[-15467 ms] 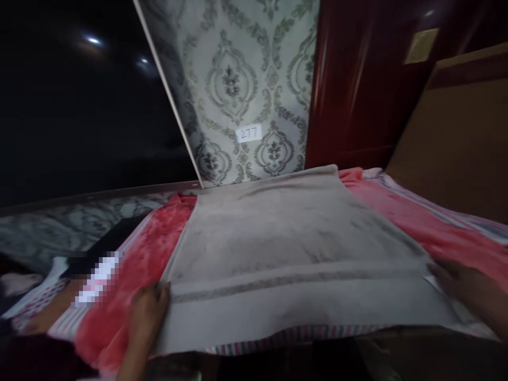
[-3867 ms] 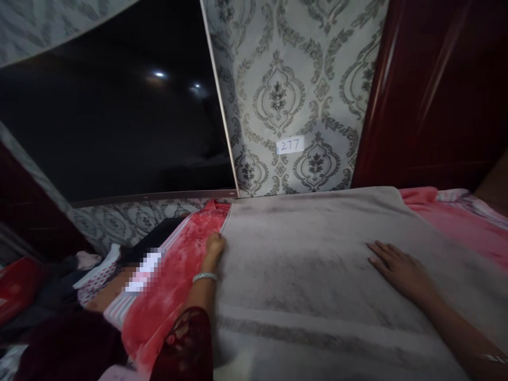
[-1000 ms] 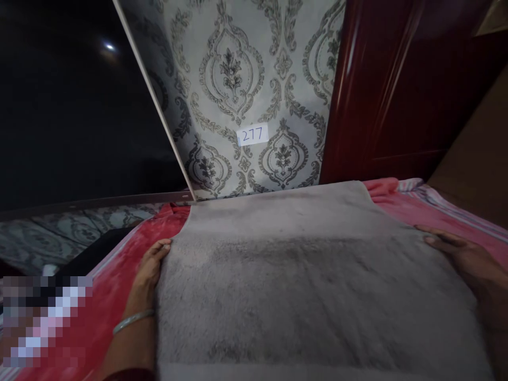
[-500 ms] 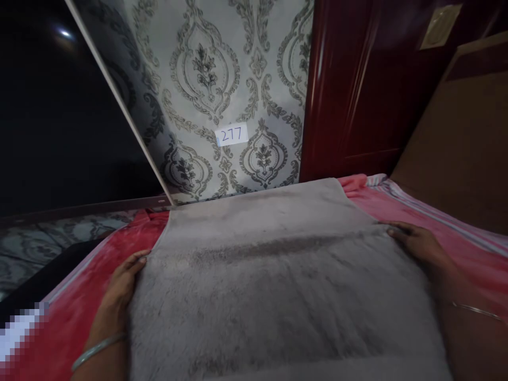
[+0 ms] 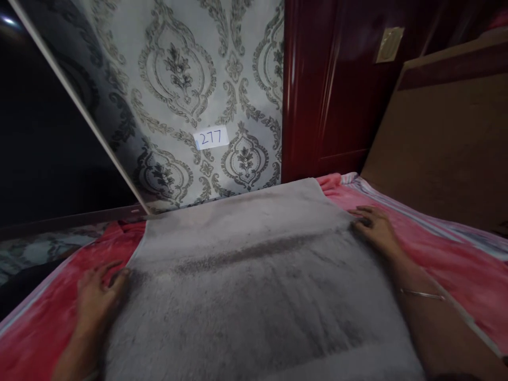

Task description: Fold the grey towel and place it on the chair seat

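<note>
A grey plush towel [image 5: 246, 286] lies spread out flat over a red and pink blanket [image 5: 420, 254], with darker brushed streaks across its surface. At the towel's left edge is my left hand [image 5: 97, 296], slightly blurred, thumb and fingers apart and nothing between them. My right hand [image 5: 375, 227] rests by the towel's right edge, its fingers stretched out and the thumb apart, close to or touching the cloth. The near end of the towel runs out of the bottom of the view.
Behind the blanket stands a patterned wallpapered wall [image 5: 180, 121] bearing a paper label [image 5: 211, 137] marked 277. A dark screen [image 5: 47, 137] is on the left. Dark red wood panelling [image 5: 309, 106] and a large brown cardboard panel [image 5: 448, 137] stand on the right.
Both hands have let go of the towel's side edges, and their fingers have spread. The view has shifted, so the scene sits further left. The towel lies much the same.
</note>
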Motion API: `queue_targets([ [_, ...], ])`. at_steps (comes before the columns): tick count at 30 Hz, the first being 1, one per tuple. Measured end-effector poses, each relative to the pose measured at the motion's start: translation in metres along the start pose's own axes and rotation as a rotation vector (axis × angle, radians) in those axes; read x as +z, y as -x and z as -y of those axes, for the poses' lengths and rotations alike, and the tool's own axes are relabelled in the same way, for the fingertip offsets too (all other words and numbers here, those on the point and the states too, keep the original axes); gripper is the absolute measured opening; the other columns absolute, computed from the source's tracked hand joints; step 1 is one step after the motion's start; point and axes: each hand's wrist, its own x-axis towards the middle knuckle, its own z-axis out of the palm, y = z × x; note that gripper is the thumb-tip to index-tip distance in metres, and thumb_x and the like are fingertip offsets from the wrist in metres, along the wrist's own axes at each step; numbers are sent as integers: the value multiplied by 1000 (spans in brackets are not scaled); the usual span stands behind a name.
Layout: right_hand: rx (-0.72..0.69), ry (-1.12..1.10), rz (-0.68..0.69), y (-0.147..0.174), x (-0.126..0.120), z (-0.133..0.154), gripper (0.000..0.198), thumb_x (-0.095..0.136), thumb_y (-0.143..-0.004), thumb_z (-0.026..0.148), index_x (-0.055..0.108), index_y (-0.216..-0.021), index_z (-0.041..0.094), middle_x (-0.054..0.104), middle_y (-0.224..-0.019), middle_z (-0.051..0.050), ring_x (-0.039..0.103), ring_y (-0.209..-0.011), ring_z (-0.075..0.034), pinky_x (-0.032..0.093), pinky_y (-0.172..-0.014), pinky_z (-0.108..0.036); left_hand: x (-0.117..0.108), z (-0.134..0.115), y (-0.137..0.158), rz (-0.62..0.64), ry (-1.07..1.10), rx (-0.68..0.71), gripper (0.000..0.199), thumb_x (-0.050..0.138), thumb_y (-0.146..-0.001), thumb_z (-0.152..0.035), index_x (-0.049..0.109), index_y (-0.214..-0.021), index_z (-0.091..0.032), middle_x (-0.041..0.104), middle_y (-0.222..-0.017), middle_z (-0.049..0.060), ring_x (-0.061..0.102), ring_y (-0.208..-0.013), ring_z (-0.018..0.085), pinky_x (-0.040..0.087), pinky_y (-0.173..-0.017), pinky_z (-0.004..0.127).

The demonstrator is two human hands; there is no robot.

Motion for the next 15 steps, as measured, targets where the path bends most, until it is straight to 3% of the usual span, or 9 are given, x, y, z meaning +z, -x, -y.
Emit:
queue_targets([
  [2,-136,-74,34,0,6,14,38,59,-80,41,75,-110,22,67,-123,-12,59,-116,-31,44,-104,-51,8,-9,0,54,-41,242,46,59,-75,-61,70,-99,-23,70,-112,11,60,-114,36,48,-98,54],
  [5,-288,-163,150,2,19,34,40,63,-83,47,73,-115,26,67,-126,-9,59,-119,-30,44,-105,-51,21,-27,3,247,-44,438,53,58,-75,-69,72,-102,-26,72,-110,8,65,-108,32,51,-98,48],
  [8,-358,-172,248,4,31,43,39,64,-84,47,73,-117,28,68,-126,-9,59,-120,-30,44,-104,-53,31,-39,6,360,-97,532,52,57,-76,-68,74,-103,-27,74,-106,7,68,-103,29,54,-94,43],
  [15,-369,-128,300,6,43,38,25,59,-87,38,77,-100,26,74,-108,-8,67,-104,-29,49,-95,-52,33,-41,3,355,-131,627,34,48,-87,-48,73,-83,-25,73,-87,6,69,-84,25,55,-77,36],
])
